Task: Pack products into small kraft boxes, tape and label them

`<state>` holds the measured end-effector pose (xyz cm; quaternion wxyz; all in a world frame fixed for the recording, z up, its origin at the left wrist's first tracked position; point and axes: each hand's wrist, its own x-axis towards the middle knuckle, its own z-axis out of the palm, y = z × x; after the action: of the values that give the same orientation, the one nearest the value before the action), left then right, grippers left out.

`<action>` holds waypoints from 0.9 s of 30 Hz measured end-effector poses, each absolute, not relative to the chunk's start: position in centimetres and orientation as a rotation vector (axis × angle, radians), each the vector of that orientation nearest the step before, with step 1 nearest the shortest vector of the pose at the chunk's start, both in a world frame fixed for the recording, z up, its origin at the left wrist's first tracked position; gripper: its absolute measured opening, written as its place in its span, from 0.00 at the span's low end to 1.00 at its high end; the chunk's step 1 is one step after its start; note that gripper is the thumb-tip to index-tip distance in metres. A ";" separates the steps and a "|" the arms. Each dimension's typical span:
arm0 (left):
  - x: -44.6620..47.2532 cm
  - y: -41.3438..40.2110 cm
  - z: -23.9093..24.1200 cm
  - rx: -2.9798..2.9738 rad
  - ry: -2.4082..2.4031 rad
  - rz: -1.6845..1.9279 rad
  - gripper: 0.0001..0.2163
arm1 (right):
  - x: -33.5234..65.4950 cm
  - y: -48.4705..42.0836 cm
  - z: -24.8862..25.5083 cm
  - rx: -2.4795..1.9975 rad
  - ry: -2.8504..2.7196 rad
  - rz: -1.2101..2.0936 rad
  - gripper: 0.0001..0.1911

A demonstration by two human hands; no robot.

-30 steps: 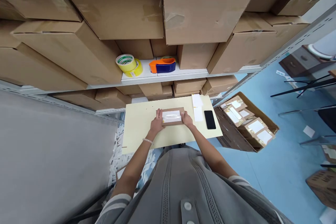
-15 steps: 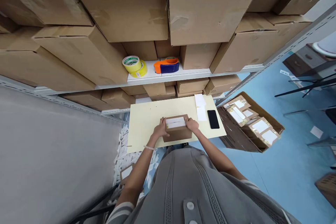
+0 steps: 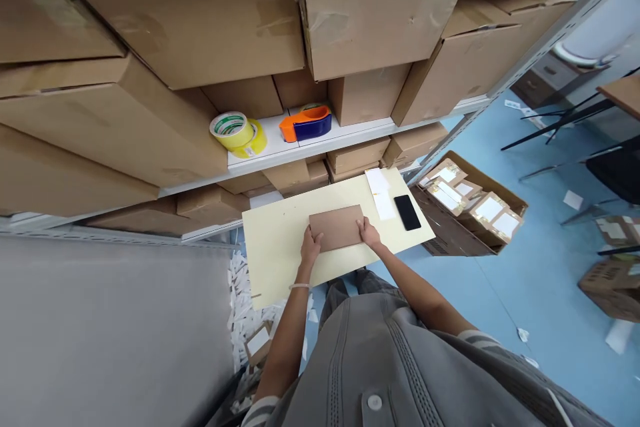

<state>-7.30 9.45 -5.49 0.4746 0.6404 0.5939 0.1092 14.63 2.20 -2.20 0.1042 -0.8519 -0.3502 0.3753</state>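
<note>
A small brown cardboard box [image 3: 337, 228] is gripped at both ends above the cream tabletop [image 3: 273, 253]. My left hand [image 3: 311, 248] closes on its left end, thumb on the face towards me. At the right end my right hand [image 3: 369, 233] holds it, fingers round the edge. A plain brown face shows; no white label is visible on it now. Whether the box touches the table I cannot tell. To the right of it lie white paper slips [image 3: 381, 193] and a black phone [image 3: 407, 212].
Shelves with large cardboard boxes [image 3: 370, 13] rise behind the table. Yellow tape rolls [image 3: 233, 130] and an orange-and-blue tape dispenser [image 3: 306, 124] sit on the shelf edge. An open carton [image 3: 500, 195] of labelled parcels stands on the right. White paper scraps [image 3: 243, 300] litter the floor at left.
The box has been turned in my hands: its white-labelled face has gone from view and a plain face shows. My view has tilted and shifted slightly.
</note>
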 end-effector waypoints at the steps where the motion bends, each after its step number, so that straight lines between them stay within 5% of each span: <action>1: -7.4 9.4 -5.7 1.574 1.439 0.289 0.28 | 14.5 2.0 -2.4 -2.515 -1.017 1.102 0.22; 17: -6.5 8.9 -6.0 1.565 1.510 0.358 0.23 | 14.3 -3.6 -4.4 -2.319 -0.812 1.085 0.20; 27: -1.8 5.7 -5.4 1.415 1.990 0.460 0.21 | 27.3 1.6 -6.0 -2.494 -0.782 0.910 0.23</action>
<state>-1.85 5.71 -5.42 0.3227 0.5391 0.7580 0.1753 27.30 1.58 -6.03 0.1859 -0.8854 -0.2776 0.3232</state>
